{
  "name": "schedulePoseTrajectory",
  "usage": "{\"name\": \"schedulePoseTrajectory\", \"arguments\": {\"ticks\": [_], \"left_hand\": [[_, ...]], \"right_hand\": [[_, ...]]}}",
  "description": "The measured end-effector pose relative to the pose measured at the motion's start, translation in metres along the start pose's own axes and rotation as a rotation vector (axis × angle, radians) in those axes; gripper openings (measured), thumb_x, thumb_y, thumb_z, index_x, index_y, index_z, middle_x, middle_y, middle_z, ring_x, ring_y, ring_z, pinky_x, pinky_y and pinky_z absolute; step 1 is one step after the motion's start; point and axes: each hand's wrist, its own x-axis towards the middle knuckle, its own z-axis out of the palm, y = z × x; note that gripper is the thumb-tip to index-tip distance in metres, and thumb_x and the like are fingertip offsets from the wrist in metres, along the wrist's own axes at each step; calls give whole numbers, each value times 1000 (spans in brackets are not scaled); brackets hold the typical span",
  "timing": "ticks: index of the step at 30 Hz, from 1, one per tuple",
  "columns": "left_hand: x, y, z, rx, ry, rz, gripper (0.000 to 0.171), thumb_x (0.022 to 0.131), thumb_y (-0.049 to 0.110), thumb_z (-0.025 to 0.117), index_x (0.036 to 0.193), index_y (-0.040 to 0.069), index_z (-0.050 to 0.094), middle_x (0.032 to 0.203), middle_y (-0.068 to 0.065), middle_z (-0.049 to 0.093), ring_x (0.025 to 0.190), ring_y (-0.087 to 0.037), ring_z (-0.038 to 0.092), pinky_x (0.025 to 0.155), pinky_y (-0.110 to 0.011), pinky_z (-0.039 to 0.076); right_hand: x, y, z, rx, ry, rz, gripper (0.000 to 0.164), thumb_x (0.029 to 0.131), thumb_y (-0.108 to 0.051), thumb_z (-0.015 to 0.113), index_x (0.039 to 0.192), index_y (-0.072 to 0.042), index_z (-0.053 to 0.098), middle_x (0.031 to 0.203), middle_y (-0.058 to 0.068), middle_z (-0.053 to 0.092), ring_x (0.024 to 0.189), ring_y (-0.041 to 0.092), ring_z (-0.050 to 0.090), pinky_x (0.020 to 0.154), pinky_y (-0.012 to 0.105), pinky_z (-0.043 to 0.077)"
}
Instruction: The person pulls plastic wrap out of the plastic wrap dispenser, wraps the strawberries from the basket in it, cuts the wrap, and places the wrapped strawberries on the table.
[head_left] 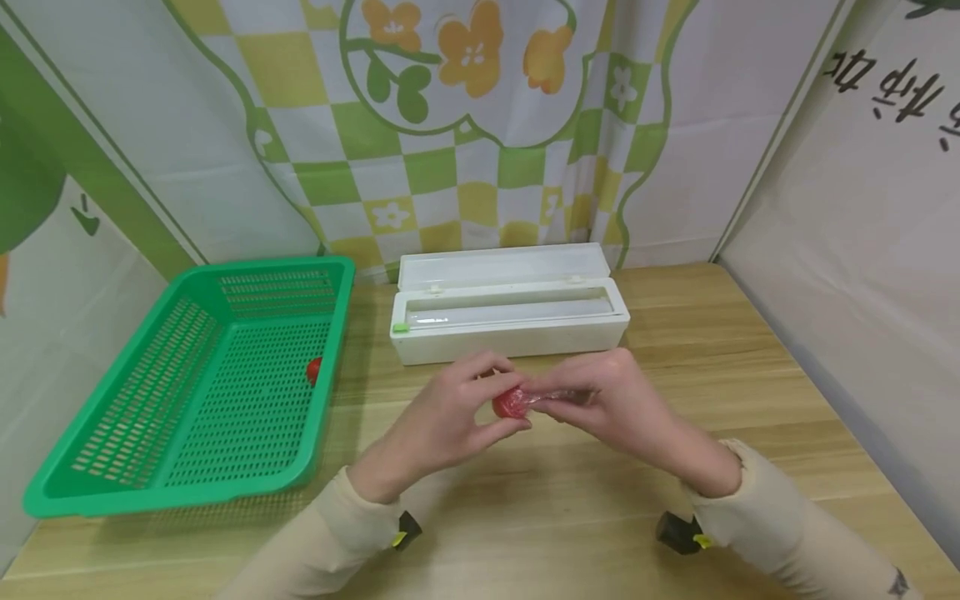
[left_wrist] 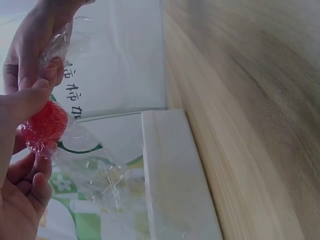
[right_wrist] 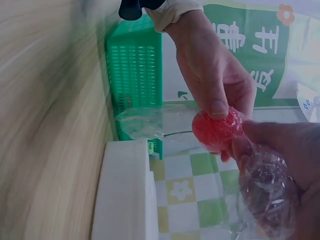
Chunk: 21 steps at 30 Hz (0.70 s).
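A small round red fruit point(head_left: 510, 403), wrapped in clear cling film point(right_wrist: 270, 185), is held up over the table between both hands. My left hand point(head_left: 446, 412) grips it from the left, thumb point(left_wrist: 25, 106) on one side and fingers on the other. From the right, my right hand point(head_left: 626, 400) pinches the film gathered and twisted at the fruit's side. A loose tail of film point(right_wrist: 145, 122) sticks out from the fruit's opposite side in the right wrist view. The fingers cover part of the fruit.
Behind the hands stands a long white cling film dispenser point(head_left: 513, 340), its lid point(head_left: 502, 265) raised, with a green slider point(head_left: 401, 327) at its left end. On the left sits a green plastic basket point(head_left: 341, 333) containing a red object point(head_left: 313, 371). A patterned curtain point(head_left: 450, 167) hangs behind.
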Motion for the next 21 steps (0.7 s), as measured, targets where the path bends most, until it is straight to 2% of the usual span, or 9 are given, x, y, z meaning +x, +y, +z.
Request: {"name": "schedulePoseTrajectory", "arguments": {"ticks": [5,9,12,14,21], "left_hand": [[-1,0,-5,-52,10,-40,30,84,25,72,111,11,68,107,2,63,89,-3,58,80,-12,50],[-3,0,-6,-132,32,-54,32,86,25,70,114,9,67,109,-1,66,91,-5,60,80,-14,52],[-3,0,-7,-231,55,-61,32,87,22,69,116,10,67,110,-2,68,91,-6,61,79,-17,53],[-4,0,-7,-307,68,-70,31,88,21,68,117,10,66,110,-3,69,91,-7,61,77,-20,54],[-4,5,-6,-656,59,-137,34,92,11,61,124,2,61,119,-12,64,99,-16,61,81,-31,57]], "right_hand": [[-2,-1,-9,99,-46,37,26,79,-18,76,104,-10,75,97,3,75,64,1,61,54,19,52],[-2,-1,-15,172,-63,71,23,81,-18,74,103,-11,75,100,4,75,73,6,67,54,22,54],[-4,-1,-18,234,-69,95,23,82,-16,73,104,-9,75,102,6,74,78,9,70,56,24,55],[-4,-1,-19,277,-62,101,24,82,-12,73,105,-7,74,101,8,74,75,10,70,55,25,55],[-4,0,-17,324,7,29,24,78,1,72,102,-4,75,97,11,75,68,9,68,49,23,51]]}}
